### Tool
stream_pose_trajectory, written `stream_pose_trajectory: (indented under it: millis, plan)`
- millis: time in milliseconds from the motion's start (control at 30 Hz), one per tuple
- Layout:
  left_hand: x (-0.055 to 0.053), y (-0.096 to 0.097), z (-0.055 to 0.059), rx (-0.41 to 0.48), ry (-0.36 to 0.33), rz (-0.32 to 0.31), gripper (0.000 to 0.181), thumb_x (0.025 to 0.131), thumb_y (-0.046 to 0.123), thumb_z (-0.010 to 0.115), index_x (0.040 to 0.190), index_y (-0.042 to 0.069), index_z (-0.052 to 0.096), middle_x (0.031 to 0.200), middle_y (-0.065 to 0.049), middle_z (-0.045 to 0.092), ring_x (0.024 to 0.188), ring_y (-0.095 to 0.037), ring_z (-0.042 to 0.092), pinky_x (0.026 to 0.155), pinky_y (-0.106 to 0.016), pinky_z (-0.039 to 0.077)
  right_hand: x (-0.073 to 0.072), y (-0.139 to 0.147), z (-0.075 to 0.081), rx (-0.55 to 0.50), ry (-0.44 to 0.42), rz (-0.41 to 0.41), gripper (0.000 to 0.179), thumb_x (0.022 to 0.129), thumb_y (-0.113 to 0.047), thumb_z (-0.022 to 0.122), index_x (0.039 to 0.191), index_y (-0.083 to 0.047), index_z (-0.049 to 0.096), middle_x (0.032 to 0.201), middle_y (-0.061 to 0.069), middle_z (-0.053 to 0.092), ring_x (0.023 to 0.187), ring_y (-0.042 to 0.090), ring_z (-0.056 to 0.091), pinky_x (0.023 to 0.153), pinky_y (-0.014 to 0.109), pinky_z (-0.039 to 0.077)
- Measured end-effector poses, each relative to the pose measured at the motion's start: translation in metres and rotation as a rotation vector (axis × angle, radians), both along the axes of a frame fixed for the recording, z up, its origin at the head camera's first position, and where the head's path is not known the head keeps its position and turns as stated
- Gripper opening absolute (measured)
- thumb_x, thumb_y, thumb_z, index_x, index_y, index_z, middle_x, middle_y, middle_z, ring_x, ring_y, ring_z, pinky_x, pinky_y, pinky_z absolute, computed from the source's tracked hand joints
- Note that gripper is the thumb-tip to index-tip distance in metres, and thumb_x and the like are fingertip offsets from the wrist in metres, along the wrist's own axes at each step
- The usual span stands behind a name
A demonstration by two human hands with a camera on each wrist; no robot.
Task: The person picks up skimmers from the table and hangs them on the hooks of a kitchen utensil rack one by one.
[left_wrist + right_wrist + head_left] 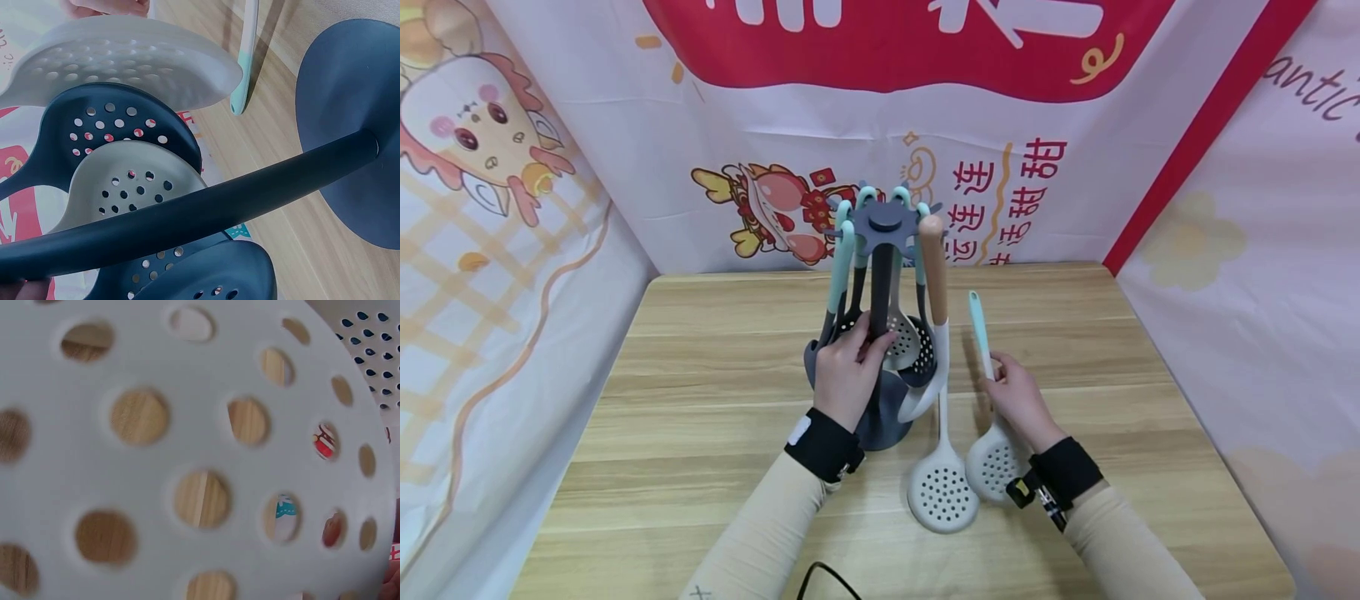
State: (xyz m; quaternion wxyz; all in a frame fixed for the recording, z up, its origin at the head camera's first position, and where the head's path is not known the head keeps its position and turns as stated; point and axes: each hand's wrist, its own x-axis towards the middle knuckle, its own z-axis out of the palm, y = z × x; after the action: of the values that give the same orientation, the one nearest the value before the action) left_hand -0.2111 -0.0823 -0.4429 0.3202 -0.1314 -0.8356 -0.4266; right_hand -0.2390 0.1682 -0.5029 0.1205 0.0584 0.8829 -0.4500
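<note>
My left hand (844, 371) grips the dark post (882, 287) of a rotating utensil rack, whose round base (350, 125) stands on the table. From the rack's top (883, 221) hang several mint-handled utensils, some with perforated heads (115, 122), and a white perforated utensil (125, 62) with a wooden handle (934, 271). To the right, my right hand (1018, 400) pinches the pale shaft of a skimmer with a mint handle (978, 321). Its perforated head (200, 456) points toward me and fills the right wrist view. Beside it lies another pale skimmer (943, 492), its shaft partly hidden behind the wooden-handled utensil.
The wooden table (715, 400) meets a printed cloth backdrop (827, 117) behind the rack, with cloth on both sides. A black cable (823, 567) curls at the near edge of the head view, between my forearms.
</note>
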Motion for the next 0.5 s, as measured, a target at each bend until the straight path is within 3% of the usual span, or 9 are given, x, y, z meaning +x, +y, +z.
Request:
stream_pose_trajectory:
  millis: [300,500]
  plan:
    - [-0.001,0.000,-0.001,-0.004,-0.001,0.018,0.025,0.094,0.022,0.069,0.109,0.002,0.068,0.084,-0.012,0.074,0.070,-0.020,0.072,0.062,-0.034,0.060,0.003,-0.004,0.008,0.013,0.035,0.018,0.060,0.095,-0.009,0.057,0.150,-0.001,0.035,0.103,0.016,0.059,0.076,0.018,0.058,0.062,0.025,0.052]
    - [0.000,0.001,0.001,-0.001,-0.015,0.016,0.025,0.094,0.022,0.069,0.110,0.002,0.069,0.088,-0.013,0.075,0.074,-0.022,0.074,0.066,-0.035,0.062,0.007,-0.006,0.012,0.004,0.050,0.019,0.059,0.095,-0.007,0.058,0.149,0.001,0.037,0.101,0.018,0.061,0.076,0.028,0.065,0.060,0.027,0.053]
